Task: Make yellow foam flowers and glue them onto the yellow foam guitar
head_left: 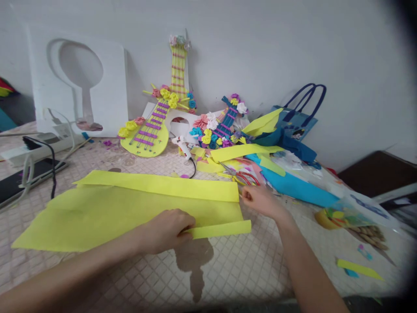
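A large yellow paper sheet [107, 208] lies across the table, its far edge folded over in a long strip and its near right edge folded into a narrower one. My left hand [169, 230] is closed on the near folded edge of the sheet. Just past the sheet's right end, my right hand [256, 200] is curled closed; whatever its fingers hold, if anything, is hidden. Red-handled scissors [246, 177] lie right behind my right hand, among paper scraps.
Behind stand a yellow paper guitar [151, 130], a blue flowered one [224, 124] and a white cutout board [112, 87]. A glue gun [182, 147], blue paper [293, 187], a power strip [42, 148] and a bag [296, 124] surround the sheet.
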`<state>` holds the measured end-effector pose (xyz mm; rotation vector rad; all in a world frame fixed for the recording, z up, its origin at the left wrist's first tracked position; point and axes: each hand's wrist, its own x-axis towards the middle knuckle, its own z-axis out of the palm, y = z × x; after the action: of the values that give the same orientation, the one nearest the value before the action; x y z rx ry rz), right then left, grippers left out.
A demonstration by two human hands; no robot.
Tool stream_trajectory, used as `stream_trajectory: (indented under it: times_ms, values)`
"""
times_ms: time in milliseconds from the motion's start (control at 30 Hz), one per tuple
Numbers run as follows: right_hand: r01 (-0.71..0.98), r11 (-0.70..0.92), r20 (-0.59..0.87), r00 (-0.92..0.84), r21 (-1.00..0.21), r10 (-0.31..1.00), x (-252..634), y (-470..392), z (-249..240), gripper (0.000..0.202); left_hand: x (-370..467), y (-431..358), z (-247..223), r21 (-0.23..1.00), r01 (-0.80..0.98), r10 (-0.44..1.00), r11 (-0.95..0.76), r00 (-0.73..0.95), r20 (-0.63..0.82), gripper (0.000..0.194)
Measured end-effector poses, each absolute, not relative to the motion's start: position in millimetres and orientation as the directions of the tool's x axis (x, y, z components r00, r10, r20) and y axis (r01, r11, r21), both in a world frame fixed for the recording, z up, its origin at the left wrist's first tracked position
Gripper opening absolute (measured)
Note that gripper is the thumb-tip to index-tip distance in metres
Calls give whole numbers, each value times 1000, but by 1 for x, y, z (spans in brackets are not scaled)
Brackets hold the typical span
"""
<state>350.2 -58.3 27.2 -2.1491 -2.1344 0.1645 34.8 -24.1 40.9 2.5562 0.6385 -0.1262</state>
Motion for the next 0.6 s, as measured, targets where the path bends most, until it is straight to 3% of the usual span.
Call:
stream_trajectory:
  times_ms: [133,400,600]
  values:
    - [988,-123,151,136,-95,979,356,-50,34,9,36,-25,43,479,437,395,-761,898,-193,9]
    - [992,71,146,-55,-106,988,314,14,41,8,40,-26,46,505,405,364,-762,913,-184,10]
    - [971,125,177,-89,-202,980,292,52,36,7,37,-25,44,515,391,351,-763,919,-178,5]
